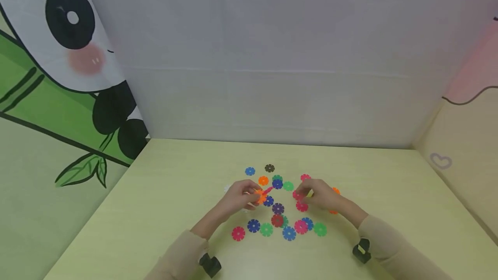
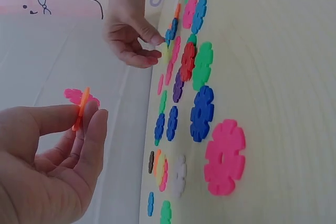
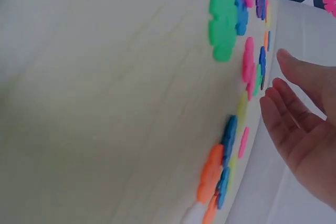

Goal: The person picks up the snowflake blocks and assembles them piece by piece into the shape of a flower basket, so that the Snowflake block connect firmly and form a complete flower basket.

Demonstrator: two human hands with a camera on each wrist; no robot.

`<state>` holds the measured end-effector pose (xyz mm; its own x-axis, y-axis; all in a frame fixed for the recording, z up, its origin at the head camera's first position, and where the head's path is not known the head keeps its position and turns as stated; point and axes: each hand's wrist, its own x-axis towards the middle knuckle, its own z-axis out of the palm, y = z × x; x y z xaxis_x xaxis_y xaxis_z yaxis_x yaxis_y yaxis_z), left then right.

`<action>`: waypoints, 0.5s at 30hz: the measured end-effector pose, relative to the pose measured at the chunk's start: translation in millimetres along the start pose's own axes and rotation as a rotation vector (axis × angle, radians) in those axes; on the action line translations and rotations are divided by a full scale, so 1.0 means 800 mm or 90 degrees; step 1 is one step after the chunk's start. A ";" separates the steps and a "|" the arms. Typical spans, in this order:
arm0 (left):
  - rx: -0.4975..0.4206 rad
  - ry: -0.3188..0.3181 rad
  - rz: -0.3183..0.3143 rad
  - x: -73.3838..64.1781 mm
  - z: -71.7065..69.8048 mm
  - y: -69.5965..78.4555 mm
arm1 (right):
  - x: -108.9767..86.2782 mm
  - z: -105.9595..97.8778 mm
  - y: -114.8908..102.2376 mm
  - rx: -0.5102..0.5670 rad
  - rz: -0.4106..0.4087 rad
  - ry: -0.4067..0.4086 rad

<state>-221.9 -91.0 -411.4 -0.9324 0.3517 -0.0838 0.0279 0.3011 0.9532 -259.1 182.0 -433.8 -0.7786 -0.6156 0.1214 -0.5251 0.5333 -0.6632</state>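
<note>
My left hand [image 1: 240,195] pinches an orange notched plastic disc [image 1: 261,196] between thumb and fingers, raised off the table. A pink notched disc [image 2: 74,95] is attached crosswise to the orange one, as the left wrist view shows. My right hand [image 1: 320,193] hovers above the right part of the scattered discs, nearest to a pink disc [image 1: 301,206]. In the right wrist view its fingers [image 3: 283,121] are loosely bent, with the thumb apart and nothing between them.
Loose notched discs lie spread over the pale table [image 1: 175,176], among them a red disc [image 1: 277,221], a green disc [image 1: 320,229] and a blue disc [image 1: 289,233]. Some overlap. A white backdrop [image 1: 272,98] stands behind the table, with printed side panels left and right.
</note>
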 end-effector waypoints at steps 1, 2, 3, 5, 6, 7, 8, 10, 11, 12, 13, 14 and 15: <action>0.004 0.002 -0.003 -0.001 -0.002 -0.001 | -0.002 0.000 0.003 -0.004 0.011 -0.017; 0.006 0.003 -0.005 -0.001 -0.003 -0.002 | -0.004 0.000 0.006 -0.007 0.019 -0.031; 0.007 0.003 -0.005 -0.002 -0.004 -0.002 | -0.006 0.001 0.009 -0.006 0.027 -0.042; 0.007 0.003 -0.005 -0.004 -0.005 -0.001 | -0.008 0.004 0.012 0.000 0.048 -0.058; 0.007 0.002 -0.004 -0.006 -0.006 0.001 | -0.008 0.005 0.013 -0.001 0.057 -0.064; 0.006 0.001 -0.003 -0.008 -0.006 0.004 | -0.008 0.007 0.014 0.000 0.063 -0.068; 0.005 0.000 -0.003 -0.011 -0.006 0.008 | -0.008 0.009 0.015 0.000 0.065 -0.070; 0.003 -0.002 -0.003 -0.015 -0.005 0.016 | -0.007 0.011 0.017 -0.008 0.063 -0.071; 0.002 -0.003 -0.003 -0.017 -0.004 0.019 | -0.007 0.012 0.017 -0.014 0.057 -0.071; 0.002 -0.002 -0.004 -0.017 -0.004 0.020 | -0.007 0.012 0.017 -0.017 0.052 -0.071; -0.001 -0.003 -0.004 -0.017 -0.004 0.018 | -0.006 0.013 0.017 -0.020 0.048 -0.069; -0.005 -0.003 -0.005 -0.014 -0.003 0.014 | -0.006 0.013 0.016 -0.026 0.047 -0.066; -0.007 -0.002 -0.007 -0.012 -0.003 0.008 | -0.006 0.013 0.016 -0.032 0.043 -0.062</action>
<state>-213.8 -94.4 -403.5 -0.9314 0.3513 -0.0956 0.0136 0.2959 0.9551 -258.4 185.5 -450.3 -0.7772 -0.6292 0.0037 -0.4908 0.6026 -0.6293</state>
